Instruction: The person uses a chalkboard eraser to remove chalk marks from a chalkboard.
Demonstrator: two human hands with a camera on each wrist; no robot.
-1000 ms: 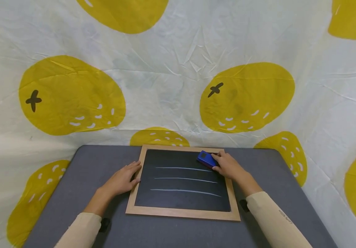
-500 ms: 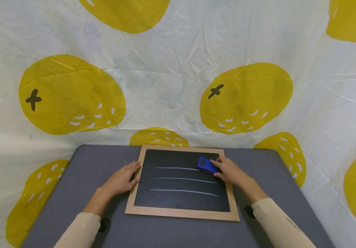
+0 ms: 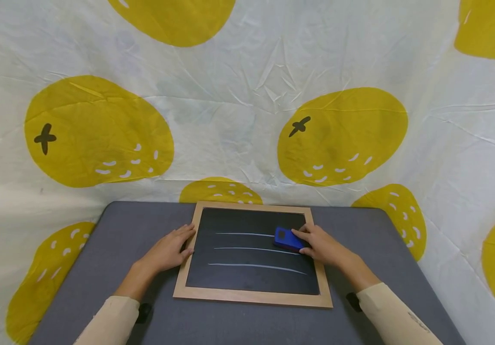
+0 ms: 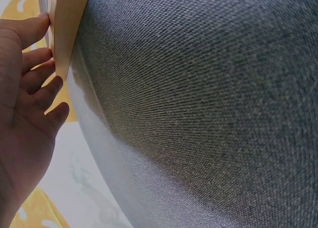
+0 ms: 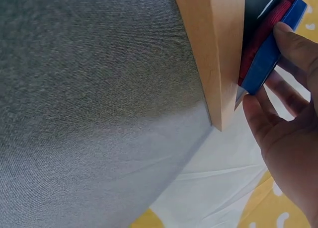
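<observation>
A blackboard (image 3: 234,278) in a light wooden frame lies on the grey table, with three roughly level chalk lines drawn across it. My right hand (image 3: 322,244) grips a blue eraser (image 3: 287,238) between thumb and fingers near the board's right side. The right wrist view shows the eraser's red pad (image 5: 266,37) against the dark surface. The eraser covers the right ends of the upper two lines in the head view. My left hand (image 3: 168,249) rests on the left side of the frame, its fingertips (image 4: 43,27) touching the wooden edge and its fingers only loosely bent.
The grey table (image 3: 247,326) reaches out on both sides of the board and has rounded far corners. Behind it hangs a white cloth (image 3: 225,129) printed with large yellow fruit, which also runs along both sides.
My right hand has moved the eraser down the board toward me, from the top right corner onto the upper two lines' right ends. The left hand has stayed in place.
</observation>
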